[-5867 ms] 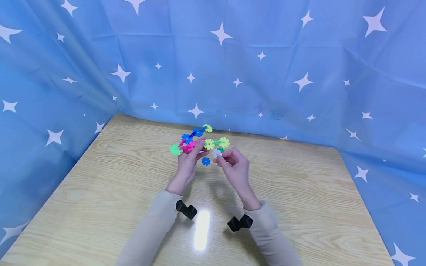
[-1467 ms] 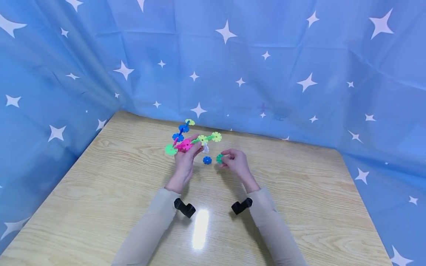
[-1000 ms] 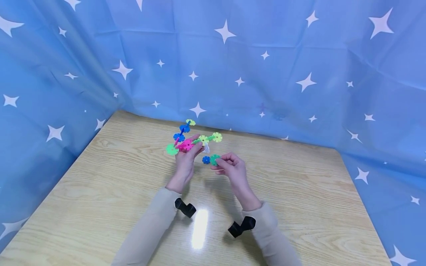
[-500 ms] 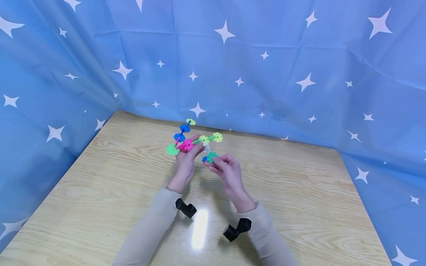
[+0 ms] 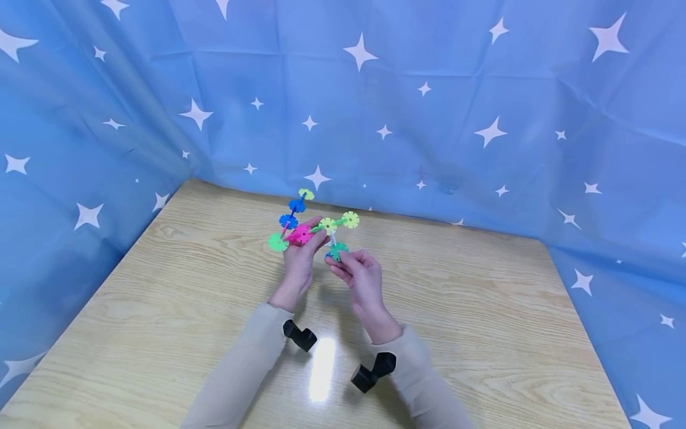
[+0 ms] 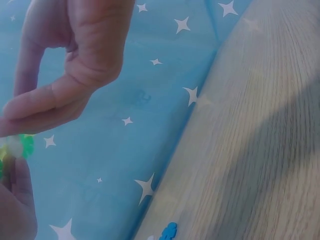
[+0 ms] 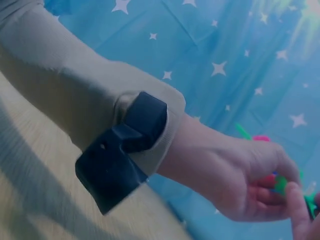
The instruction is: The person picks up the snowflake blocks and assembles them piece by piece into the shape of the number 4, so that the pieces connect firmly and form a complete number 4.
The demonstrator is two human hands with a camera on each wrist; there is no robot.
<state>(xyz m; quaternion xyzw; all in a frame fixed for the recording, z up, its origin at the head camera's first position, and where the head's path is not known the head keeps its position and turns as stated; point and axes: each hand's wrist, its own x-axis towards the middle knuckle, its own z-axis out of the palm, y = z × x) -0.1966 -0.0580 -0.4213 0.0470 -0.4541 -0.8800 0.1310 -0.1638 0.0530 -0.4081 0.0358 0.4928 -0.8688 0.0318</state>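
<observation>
In the head view, my left hand [image 5: 299,262] holds a chain of interlocking plastic snowflake discs by its pink disc [image 5: 304,233]. Blue discs [image 5: 288,221] run up to a yellow disc [image 5: 306,194] at the far end, and a light green disc [image 5: 277,242] sits at the left. Two more yellow discs [image 5: 351,220] reach right. A white disc [image 5: 331,238] hangs below them, seen nearly edge-on. My right hand [image 5: 367,280] pinches a teal green disc [image 5: 338,251] against or close to the white one; contact cannot be told.
A loose blue disc [image 6: 169,231] lies on the wooden table [image 5: 471,310], mostly hidden behind the teal disc in the head view. A blue star-patterned cloth [image 5: 418,137] rises behind the table. Black cameras [image 5: 373,372] are strapped over both sleeves.
Earlier my right hand held the white disc, which now hangs on the chain. It then picked up the teal disc and has carried it left to the white one. My left hand stays nearly still.
</observation>
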